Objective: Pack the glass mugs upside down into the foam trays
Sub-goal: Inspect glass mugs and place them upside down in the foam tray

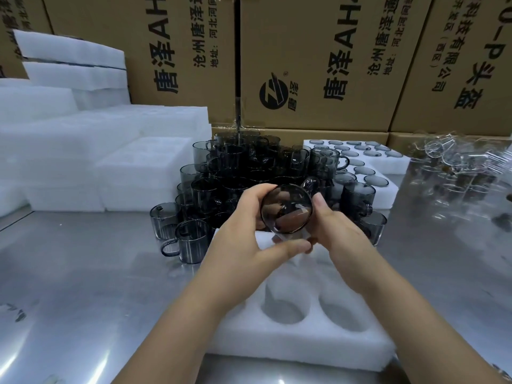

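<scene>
A smoky grey glass mug hangs tilted above the near white foam tray, its round base facing me. My left hand grips it from the left, thumb underneath. My right hand holds its right side, with the handle poking up behind my fingers. The tray's two near round pockets show nothing inside; my arms hide its far part. Behind my hands stands a pile of several more grey mugs, stacked upright.
A filled foam tray of upside-down mugs lies at the back right. Stacks of foam trays fill the left. Clear glassware sits far right. Cardboard boxes wall off the back of the steel table.
</scene>
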